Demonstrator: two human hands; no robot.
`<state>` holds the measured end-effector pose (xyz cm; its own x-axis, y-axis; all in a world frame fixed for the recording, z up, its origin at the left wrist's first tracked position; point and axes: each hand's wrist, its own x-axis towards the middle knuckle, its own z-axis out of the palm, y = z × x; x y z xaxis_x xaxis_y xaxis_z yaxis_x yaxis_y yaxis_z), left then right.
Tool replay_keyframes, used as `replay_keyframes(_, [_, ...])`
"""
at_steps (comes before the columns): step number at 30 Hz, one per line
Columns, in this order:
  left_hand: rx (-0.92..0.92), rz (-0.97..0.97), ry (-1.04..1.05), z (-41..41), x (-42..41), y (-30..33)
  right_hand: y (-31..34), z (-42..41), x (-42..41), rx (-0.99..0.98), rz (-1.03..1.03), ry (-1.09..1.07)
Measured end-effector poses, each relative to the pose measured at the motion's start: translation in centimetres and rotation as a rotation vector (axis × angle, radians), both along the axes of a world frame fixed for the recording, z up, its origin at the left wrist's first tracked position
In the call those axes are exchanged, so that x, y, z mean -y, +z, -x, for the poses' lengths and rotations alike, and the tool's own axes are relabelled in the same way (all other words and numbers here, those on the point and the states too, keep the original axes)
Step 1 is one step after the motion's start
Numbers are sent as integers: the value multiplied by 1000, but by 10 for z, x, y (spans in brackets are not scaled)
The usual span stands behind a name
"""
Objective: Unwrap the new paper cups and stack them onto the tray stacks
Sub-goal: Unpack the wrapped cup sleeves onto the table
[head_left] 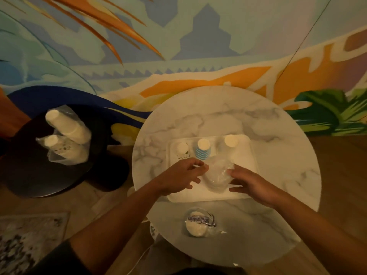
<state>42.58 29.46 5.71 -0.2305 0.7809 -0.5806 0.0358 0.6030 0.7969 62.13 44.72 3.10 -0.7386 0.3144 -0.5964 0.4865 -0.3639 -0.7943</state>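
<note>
A white tray [244, 167] lies on the round marble table [278, 139]. Three cup stacks stand along its far side: a patterned white stack [182, 148], a blue-striped stack [203, 149] and a plain white stack [231, 141]. Between my hands, over the tray's front half, stands a clear plastic wrapper [218, 173] with something white inside it. My left hand [182, 175] pinches the wrapper's left edge with curled fingers. On the right side, my right hand [252, 184] touches it with spread fingers. Another wrapped pack with printed lettering [198, 223] lies near the table's front edge.
A dark round side table [35, 175] stands to the left and carries two wrapped sleeves of white cups [65, 135]. A painted mural wall rises right behind both tables. A patterned rug [23, 241] covers the wooden floor at the lower left.
</note>
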Motion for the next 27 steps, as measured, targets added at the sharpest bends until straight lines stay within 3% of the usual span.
replay_keyframes(18, [-56, 112, -481, -41, -27, -67, -59, -90, 12, 148, 84, 81])
replay_keyframes(27, [-93, 145, -540, -50, -19, -89, -60, -95, 16, 133, -30, 213])
